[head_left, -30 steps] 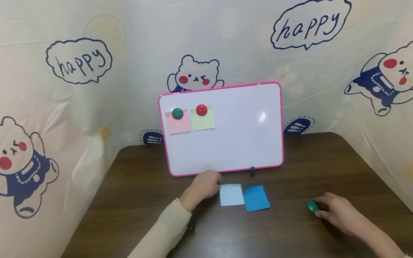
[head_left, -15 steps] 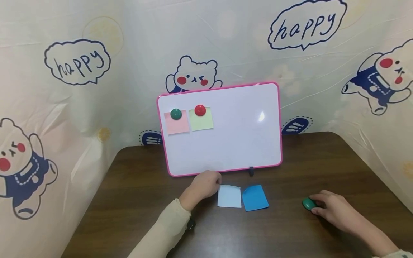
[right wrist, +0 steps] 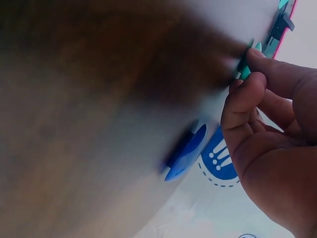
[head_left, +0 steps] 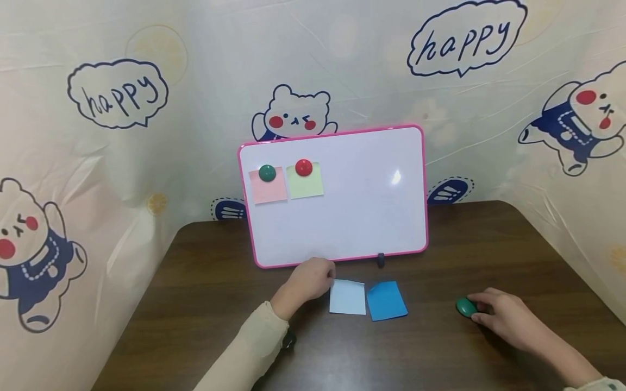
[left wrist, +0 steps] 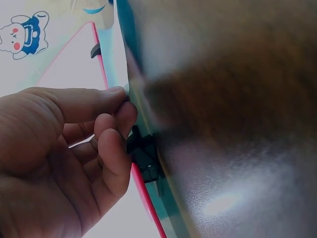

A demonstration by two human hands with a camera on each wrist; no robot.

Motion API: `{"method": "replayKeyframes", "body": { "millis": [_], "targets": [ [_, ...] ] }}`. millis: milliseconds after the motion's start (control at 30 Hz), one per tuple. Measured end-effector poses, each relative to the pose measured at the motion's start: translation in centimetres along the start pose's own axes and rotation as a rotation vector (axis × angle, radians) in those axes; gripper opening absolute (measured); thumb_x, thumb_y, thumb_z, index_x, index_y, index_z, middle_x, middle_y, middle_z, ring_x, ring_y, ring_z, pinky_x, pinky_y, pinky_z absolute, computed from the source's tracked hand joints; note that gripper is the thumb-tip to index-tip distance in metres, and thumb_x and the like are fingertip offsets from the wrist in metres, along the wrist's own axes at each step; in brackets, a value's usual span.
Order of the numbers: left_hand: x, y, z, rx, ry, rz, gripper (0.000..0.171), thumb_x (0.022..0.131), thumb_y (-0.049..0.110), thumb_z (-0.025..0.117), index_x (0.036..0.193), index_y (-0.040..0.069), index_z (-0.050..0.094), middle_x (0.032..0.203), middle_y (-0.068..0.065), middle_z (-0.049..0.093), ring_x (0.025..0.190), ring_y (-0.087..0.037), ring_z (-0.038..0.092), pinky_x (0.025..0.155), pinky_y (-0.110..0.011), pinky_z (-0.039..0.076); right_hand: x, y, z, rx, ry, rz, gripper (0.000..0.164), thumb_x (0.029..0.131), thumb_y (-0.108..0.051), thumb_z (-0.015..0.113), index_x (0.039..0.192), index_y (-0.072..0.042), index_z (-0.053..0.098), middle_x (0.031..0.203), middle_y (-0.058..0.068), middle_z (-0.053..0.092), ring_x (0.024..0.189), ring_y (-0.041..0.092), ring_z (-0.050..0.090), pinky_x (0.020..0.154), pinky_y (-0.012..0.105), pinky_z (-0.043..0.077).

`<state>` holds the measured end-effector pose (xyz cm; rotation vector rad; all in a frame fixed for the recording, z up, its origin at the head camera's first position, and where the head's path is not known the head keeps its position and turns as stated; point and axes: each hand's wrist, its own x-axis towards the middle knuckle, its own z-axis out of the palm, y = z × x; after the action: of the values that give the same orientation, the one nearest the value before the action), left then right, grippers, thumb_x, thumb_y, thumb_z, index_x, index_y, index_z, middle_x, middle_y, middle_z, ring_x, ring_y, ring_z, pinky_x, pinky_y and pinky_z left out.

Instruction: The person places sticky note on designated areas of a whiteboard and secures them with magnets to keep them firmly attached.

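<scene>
My left hand (head_left: 310, 279) pinches the upper left corner of a pale blue sticky note (head_left: 347, 298) between thumb and forefinger, just in front of the whiteboard. Right of it lies a bright blue sticky note (head_left: 386, 301), a narrow gap away. At the table's right side my right hand (head_left: 504, 315) grips a green round magnet (head_left: 465, 307) by its edge with thumb and forefinger. The whiteboard (head_left: 371, 201) stands tilted at the back. A green magnet (head_left: 267, 173) sits over its pink note (head_left: 269, 190), a red magnet (head_left: 304, 167) over its light green note (head_left: 308, 184).
A blue magnet (right wrist: 188, 153) lies on the table near my right hand, in the right wrist view. A small black object (head_left: 289, 340) is partly covered by my left sleeve. A black foot (head_left: 381, 260) shows under the whiteboard's lower edge. A printed curtain (head_left: 205, 108) hangs behind.
My right hand has shifted slightly left with the green magnet. The pale blue note has moved a little left, widening its gap from the bright blue one. The head view has shifted slightly.
</scene>
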<state>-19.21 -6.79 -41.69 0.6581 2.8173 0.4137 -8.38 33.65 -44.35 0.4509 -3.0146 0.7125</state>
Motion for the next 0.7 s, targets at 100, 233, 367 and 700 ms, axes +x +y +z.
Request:
{"method": "replayKeyframes", "body": {
  "millis": [100,233,367,700],
  "targets": [
    [-0.10,0.04,-0.15,-0.014,-0.003,-0.008,0.006,0.095,0.012,0.068,0.090,0.012,0.071,0.079,0.003,0.062,0.071,-0.015,0.054,0.069,-0.032,0.051,0.07,0.05,0.06,0.004,-0.007,-0.002,0.033,0.082,-0.005,0.081,0.111,0.006,0.071,0.086,-0.008,0.056,0.075,0.002,0.048,0.062,0.026,0.046],
    [-0.11,-0.07,-0.27,-0.039,-0.002,-0.020,0.004,0.096,0.013,0.068,0.093,0.012,0.072,0.081,0.003,0.063,0.074,-0.016,0.055,0.073,-0.033,0.052,0.18,-0.08,0.07,0.005,-0.016,0.012,0.035,0.084,-0.006,0.080,0.114,0.007,0.070,0.086,-0.008,0.055,0.074,0.003,0.047,0.062,0.026,0.045],
    [-0.04,-0.35,-0.43,-0.066,0.004,-0.021,0.004,0.096,0.014,0.068,0.096,0.013,0.072,0.084,0.003,0.064,0.076,-0.016,0.056,0.076,-0.035,0.053,0.15,-0.21,0.09,0.003,-0.009,0.010,0.035,0.083,-0.006,0.080,0.115,0.007,0.070,0.085,-0.008,0.054,0.074,0.003,0.047,0.061,0.026,0.043],
    [0.12,-0.80,-0.72,-0.125,0.031,-0.011,0.006,0.096,0.014,0.068,0.099,0.013,0.073,0.087,0.003,0.064,0.080,-0.016,0.056,0.081,-0.037,0.053,0.21,-0.18,0.14,0.007,-0.018,0.032,0.036,0.084,-0.006,0.080,0.115,0.008,0.069,0.086,-0.007,0.055,0.074,0.004,0.048,0.061,0.026,0.044]
  ]
}}
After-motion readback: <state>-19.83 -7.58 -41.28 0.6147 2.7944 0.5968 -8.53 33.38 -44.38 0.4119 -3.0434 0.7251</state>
